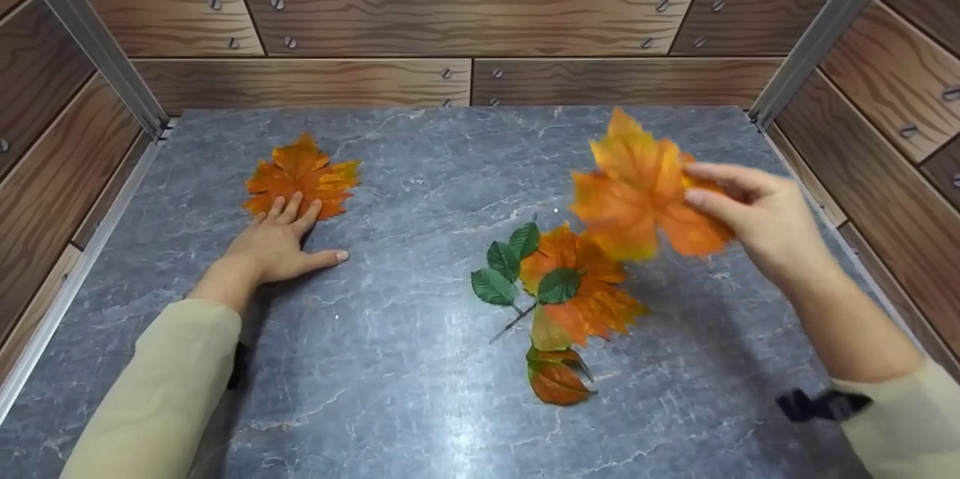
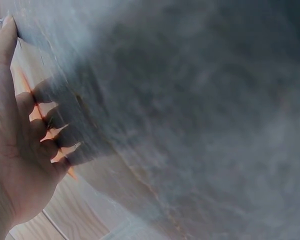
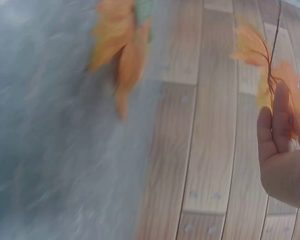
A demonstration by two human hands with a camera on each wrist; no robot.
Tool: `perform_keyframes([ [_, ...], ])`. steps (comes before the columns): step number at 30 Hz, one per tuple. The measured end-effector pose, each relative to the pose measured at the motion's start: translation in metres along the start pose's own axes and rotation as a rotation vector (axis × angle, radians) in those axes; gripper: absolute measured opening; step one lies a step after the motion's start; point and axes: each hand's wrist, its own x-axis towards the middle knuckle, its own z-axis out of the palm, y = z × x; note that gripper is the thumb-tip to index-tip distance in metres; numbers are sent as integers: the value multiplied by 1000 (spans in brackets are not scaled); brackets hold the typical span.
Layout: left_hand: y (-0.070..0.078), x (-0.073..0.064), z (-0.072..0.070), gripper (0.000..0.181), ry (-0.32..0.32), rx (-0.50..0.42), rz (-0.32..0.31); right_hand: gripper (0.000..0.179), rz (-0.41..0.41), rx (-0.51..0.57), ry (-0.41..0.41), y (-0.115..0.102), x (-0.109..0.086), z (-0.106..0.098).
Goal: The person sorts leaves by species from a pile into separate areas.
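Observation:
An orange-yellow artificial maple leaf (image 1: 630,186) is held up by my right hand (image 1: 776,227), pinched at its right edge between thumb and fingers. In the right wrist view this leaf (image 3: 255,45) appears nearly edge-on by the fingers. On the left, a second maple leaf (image 1: 300,167) lies flat on the table, with my left hand (image 1: 274,246) resting its extended fingertips on the lower part and its thumb out to the side. Below the raised leaf lies a pile with another orange maple leaf (image 1: 600,299), a green-leaved sprig (image 1: 502,261) and a curled orange-green leaf (image 1: 559,381).
The grey marbled tabletop (image 1: 405,186) spreads under both hands. Wood-patterned panels (image 1: 465,21) stand behind and at both sides, with metal posts (image 1: 817,28) at the back corners. A dark strap (image 1: 821,404) hangs at the right wrist.

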Motion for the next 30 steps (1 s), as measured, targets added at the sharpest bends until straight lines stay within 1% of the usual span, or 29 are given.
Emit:
perform_keyframes([
  [1, 0, 0, 0, 121, 1, 0, 0, 36, -15, -21, 7, -4, 6, 6],
  [4, -2, 1, 0, 121, 2, -4, -1, 35, -60, -12, -1, -16, 22, 29],
  [8, -4, 1, 1, 121, 0, -7, -9, 39, -80, 67, -54, -27, 45, 65],
  [11, -4, 1, 1, 121, -3, -5, -13, 42, -65, 131, -93, -31, 63, 95],
  [16, -4, 1, 1, 121, -5, -5, -16, 44, 10, 264, -130, -31, 91, 146],
  [21, -2, 2, 1, 121, 0, 0, -14, 42, 78, 378, -116, -23, 114, 188],
  [24, 0, 3, 2, 122, 4, 6, -8, 42, 110, 409, -104, -18, 124, 210],
  [26, 0, 3, 2, 122, 8, 8, -7, 44, 146, 413, -111, -15, 128, 222],
  [30, 0, 3, 2, 122, 19, 12, -7, 47, 219, 406, -157, -10, 132, 243],
])
